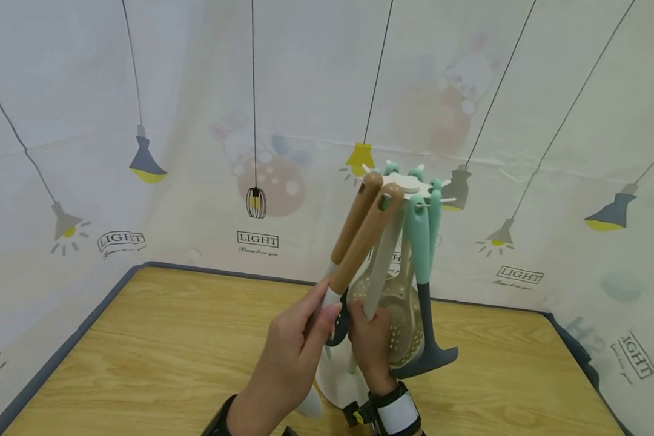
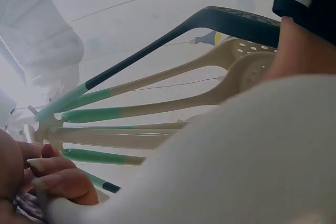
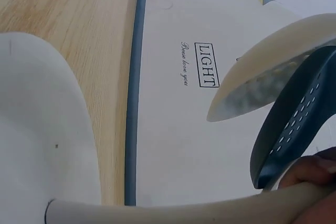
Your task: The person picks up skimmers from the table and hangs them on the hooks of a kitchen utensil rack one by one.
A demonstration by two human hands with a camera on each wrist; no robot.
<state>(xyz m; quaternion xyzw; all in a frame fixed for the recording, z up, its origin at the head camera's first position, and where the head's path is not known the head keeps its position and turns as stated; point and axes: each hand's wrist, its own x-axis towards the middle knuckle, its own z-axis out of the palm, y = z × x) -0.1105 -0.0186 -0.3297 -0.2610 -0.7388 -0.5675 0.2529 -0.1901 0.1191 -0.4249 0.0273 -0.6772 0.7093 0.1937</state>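
A white utensil rack [image 1: 378,260] stands on the table, tilted in the head view, with utensils hanging from its round top. My right hand [image 1: 372,339] grips its pole low down, above the round white base [image 3: 42,108]. My left hand [image 1: 291,351] holds the white neck of a utensil with a wooden handle [image 1: 367,239], whose top reaches the rack's hooks. A second wooden handle [image 1: 354,218] lies just behind it. A broad white utensil head [image 2: 236,156] fills the left wrist view's foreground. Hanging by mint handles are a dark turner [image 1: 427,357] and beige spoons [image 1: 400,321].
Around the rack spreads the wood-grain table [image 1: 169,339], with a dark edge strip [image 1: 240,275]. A pale curtain [image 1: 316,91] printed with lamps hangs close behind it. A dark slotted utensil [image 3: 294,119] hangs near my right fingers.
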